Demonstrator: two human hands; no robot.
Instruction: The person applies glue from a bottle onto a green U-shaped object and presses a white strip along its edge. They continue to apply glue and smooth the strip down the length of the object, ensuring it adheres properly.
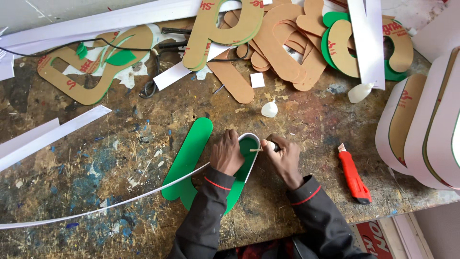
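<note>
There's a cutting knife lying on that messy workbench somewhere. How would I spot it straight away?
Start at the paint-stained workbench and find the person's right hand. Just right of it, near the front edge, lies the utility knife. It is the only bright red thing there, unlike the brown, green and white pieces around.

Cut letter (pixel 189 158) on workbench (pixel 72 158), both hands on it; utility knife (pixel 354 176) right, letter pile (pixel 282 43) behind

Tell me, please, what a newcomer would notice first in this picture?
At the centre, the left hand presses on a bright green letter shape while the right hand holds a small applicator at its white edge strip. A red utility knife lies to the right, and brown cut-out shapes pile up at the top.
</note>
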